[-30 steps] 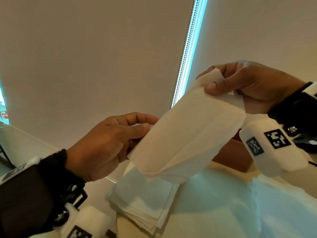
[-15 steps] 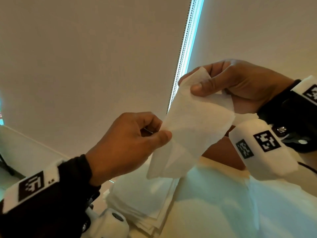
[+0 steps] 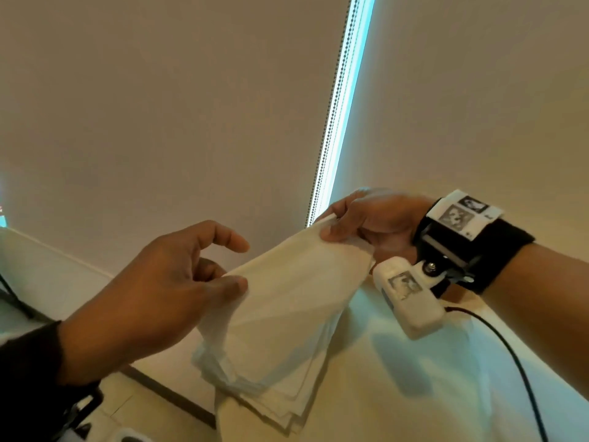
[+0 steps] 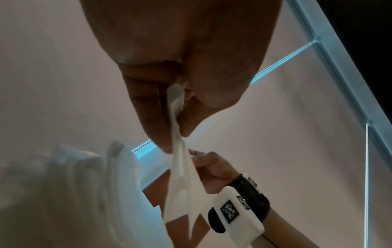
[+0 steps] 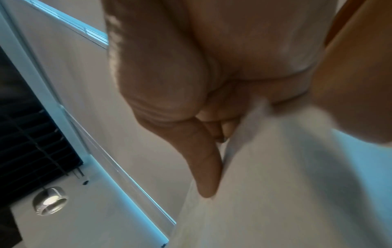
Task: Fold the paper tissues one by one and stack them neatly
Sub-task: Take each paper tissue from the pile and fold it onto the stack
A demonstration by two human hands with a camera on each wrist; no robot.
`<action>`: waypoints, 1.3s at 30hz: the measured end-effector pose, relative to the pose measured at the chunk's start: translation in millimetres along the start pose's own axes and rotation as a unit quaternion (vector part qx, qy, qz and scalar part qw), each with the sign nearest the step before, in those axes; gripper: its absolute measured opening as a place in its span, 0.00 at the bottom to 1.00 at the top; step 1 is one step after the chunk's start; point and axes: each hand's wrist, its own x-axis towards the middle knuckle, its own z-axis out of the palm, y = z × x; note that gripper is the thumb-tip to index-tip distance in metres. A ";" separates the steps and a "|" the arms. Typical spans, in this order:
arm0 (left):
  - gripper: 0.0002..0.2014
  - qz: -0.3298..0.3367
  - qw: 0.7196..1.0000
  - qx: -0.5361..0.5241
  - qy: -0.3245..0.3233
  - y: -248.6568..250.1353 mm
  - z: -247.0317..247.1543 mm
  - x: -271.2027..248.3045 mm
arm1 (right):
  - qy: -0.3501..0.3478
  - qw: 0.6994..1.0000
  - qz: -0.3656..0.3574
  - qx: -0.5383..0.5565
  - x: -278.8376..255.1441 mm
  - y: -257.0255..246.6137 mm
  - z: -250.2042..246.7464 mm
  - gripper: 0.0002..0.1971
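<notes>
The far part of the stack of tissues (image 3: 280, 406) is covered by the held tissue (image 3: 296, 288). The left forearm is cut off by the head view's lower left edge. In the right wrist view the tissue (image 5: 286, 184) is blurred, and the fingers behind it are largely concealed.

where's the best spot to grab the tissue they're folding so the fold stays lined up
By its two upper corners, one from each side, as now: the left hand pinches the near corner of the tissue and the right hand the far one. Held so, the sheet hangs slack above the stack of folded tissues, so edges likely can be matched.
</notes>
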 end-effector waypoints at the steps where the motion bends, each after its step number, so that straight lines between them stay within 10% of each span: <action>1: 0.14 -0.007 1.000 0.015 -0.004 -2.3 -0.3 -1.5 | 0.004 1.000 0.013 -0.011 6.1 4.2 3.0 0.09; 11: 0.06 -0.101 0.960 0.226 -0.133 -15.3 12.4 0.8 | 0.075 0.946 0.006 -0.315 51.7 22.8 37.7 0.19; 18: 0.19 0.040 0.885 0.456 -0.088 -4.1 11.8 -11.7 | 0.204 0.847 -0.099 -0.481 27.4 2.9 34.9 0.17; 21: 0.19 0.102 0.882 0.452 -0.090 6.9 17.7 -14.2 | 0.143 0.899 -0.199 -0.364 -7.2 -15.9 40.5 0.06; 25: 0.22 0.094 0.858 0.471 -0.183 -1.6 37.1 -6.0 | -0.107 0.940 -0.060 -0.319 -10.2 8.7 71.3 0.16; 31: 0.39 0.026 0.769 0.588 -0.249 -17.7 45.8 3.3 | -0.054 0.942 0.003 -0.331 23.9 30.1 54.0 0.31; 39: 0.73 -0.066 0.767 0.601 -0.216 -43.5 41.8 9.4 | -0.036 0.968 0.034 -0.245 20.7 27.3 39.6 0.29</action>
